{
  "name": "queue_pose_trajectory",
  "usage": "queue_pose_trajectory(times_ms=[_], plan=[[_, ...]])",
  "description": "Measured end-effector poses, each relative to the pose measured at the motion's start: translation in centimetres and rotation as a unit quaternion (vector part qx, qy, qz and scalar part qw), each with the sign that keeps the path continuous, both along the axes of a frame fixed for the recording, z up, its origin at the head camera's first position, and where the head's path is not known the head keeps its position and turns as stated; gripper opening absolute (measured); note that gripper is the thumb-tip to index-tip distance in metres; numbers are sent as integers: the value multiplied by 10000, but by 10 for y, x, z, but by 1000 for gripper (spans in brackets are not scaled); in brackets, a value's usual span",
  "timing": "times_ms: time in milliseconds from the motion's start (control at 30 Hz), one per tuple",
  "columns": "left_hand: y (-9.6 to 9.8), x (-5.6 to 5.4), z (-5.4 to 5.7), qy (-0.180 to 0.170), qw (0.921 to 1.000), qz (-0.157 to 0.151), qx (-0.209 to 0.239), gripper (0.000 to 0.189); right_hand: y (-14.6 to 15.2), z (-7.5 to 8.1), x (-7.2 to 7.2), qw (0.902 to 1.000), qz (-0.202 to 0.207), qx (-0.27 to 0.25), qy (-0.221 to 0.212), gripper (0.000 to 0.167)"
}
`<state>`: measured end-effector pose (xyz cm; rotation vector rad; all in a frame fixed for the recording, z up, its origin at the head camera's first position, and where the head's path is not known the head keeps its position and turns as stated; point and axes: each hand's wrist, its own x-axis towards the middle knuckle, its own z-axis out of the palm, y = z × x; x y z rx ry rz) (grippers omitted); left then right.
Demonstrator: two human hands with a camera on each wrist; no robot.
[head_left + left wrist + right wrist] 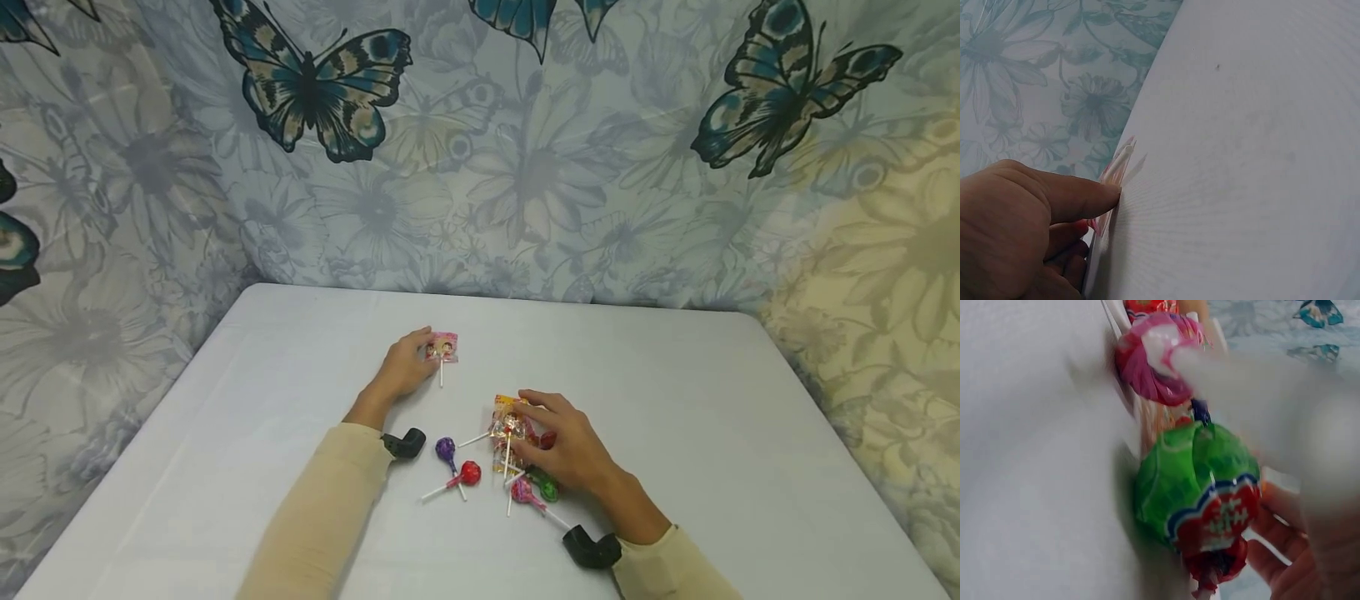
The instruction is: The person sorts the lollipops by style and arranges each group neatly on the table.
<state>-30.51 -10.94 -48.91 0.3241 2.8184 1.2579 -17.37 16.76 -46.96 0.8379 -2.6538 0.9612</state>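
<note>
My left hand [406,364] pinches a lollipop in a flat pink wrapper [446,346] between thumb and fingers, close over the white table. In the left wrist view the thumb presses on this wrapper [1109,209], its white stick along the face. My right hand [568,440] is at a small pile, its fingertips over a lollipop in a flat orange-and-clear wrapper [501,408]. Beneath and beside that hand are a green round lollipop [550,487], a pink one [521,490] and a dark red one [548,439]. The right wrist view shows the green lollipop [1197,481] large, beside the fingers.
Left of the pile, a purple lollipop [446,450] and a red lollipop [470,473] lie with crossed sticks. Black wrist camera mounts [591,548] sit on both wrists. The white table [637,358] meets a butterfly-patterned wall [525,208] at its far edge.
</note>
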Motion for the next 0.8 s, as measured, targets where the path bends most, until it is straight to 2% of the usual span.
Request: queue_pose_trajectory(times_ms=[467, 800], plan=[[2, -2, 0, -6, 10000, -12, 22, 55, 10, 13, -8, 9973, 125, -379, 609, 52], [2, -1, 0, -69, 10000, 40, 19, 56, 19, 29, -28, 9958, 264, -286, 824, 51]])
